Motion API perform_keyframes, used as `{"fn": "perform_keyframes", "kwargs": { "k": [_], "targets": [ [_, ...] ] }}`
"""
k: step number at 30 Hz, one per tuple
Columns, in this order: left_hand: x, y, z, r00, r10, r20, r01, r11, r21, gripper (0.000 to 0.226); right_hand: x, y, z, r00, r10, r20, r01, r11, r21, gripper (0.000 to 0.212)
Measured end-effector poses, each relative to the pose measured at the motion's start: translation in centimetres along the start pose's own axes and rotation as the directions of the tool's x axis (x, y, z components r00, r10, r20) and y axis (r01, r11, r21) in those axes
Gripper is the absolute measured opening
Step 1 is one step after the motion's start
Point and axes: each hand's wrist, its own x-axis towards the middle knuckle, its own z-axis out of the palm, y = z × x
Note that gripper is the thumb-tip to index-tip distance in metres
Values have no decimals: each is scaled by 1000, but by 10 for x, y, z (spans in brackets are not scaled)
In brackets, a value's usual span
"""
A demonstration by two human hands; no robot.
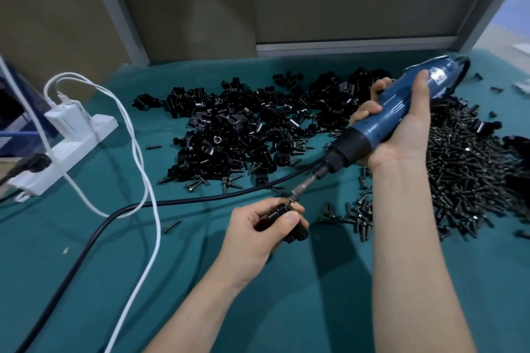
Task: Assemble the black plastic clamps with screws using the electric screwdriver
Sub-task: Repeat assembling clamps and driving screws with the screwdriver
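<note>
Two hands are at work over the teal-covered bench (pixel 114 281), near the middle of its front half. Your left hand (pixel 252 226) pinches one black plastic clamp (pixel 299 231) between thumb and curled fingers, held just above the cover. Your right hand (pixel 401 137) wraps round the blue body of the electric screwdriver (pixel 395 112), fingers curled over one side and thumb laid along the other. The tool slants down to the left, and its bit (pixel 304 188) meets the top of the clamp you hold; whether a screw sits under the tip is too small to tell.

Beyond your left hand, toward the back edge, lies the heap of loose clamps (pixel 243 129), with stray screws scattered along its near side. Toward the right edge, partly behind your right forearm, spreads the heap of black screws (pixel 470 175).

A black cable (pixel 200 199) runs across the cover from under the screwdriver's nose toward the front left corner. A white cable (pixel 143 180) loops over it and leads up to a white power strip (pixel 66 149) at the left edge, which has a white charger (pixel 67 119) plugged in.
</note>
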Motion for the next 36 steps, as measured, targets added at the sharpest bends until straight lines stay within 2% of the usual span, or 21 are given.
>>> {"fn": "perform_keyframes", "kwargs": {
  "k": [7, 12, 15, 18, 20, 23, 28, 32, 34, 36],
  "targets": [
    [0, -1, -2, 999, -43, 14, 43, 999, -2, 22, 0, 2, 1, 997, 30, 67, -29, 1000, -6, 32],
    [-1, -1, 0, 994, -102, 30, 104, 993, -62, 23, 0, 3, 1, 991, 26, 130, -29, 999, 16, 29],
    [-2, -1, 4, 985, -160, 70, 171, 963, -206, 24, 0, 4, 3, 984, 13, 179, -28, 996, 84, 28],
    [-3, -1, 10, 958, -244, 152, 287, 846, -449, 25, 0, 4, 3, 970, -13, 242, -30, 984, 173, 26],
    [-3, -1, 10, 945, -274, 181, 328, 792, -514, 25, 0, 6, 1, 955, -32, 296, -47, 966, 255, 27],
    [0, 0, 5, 939, -275, 204, 342, 799, -495, 25, -1, 11, -3, 947, -34, 320, -88, 930, 356, 33],
    [0, 1, -4, 901, -277, 334, 420, 748, -514, 40, 2, 15, -5, 952, -5, 306, -109, 929, 353, 33],
    [0, 3, -4, 892, -278, 357, 434, 747, -503, 35, 1, 12, -7, 931, -13, 366, -146, 903, 404, 31],
    [0, 4, -2, 897, -284, 338, 423, 773, -472, 24, 0, 8, -8, 928, -23, 371, -146, 895, 421, 32],
    [1, 7, -1, 921, -280, 269, 366, 860, -356, 23, -1, 4, -9, 930, -26, 367, -138, 900, 414, 34]
  ]
}}
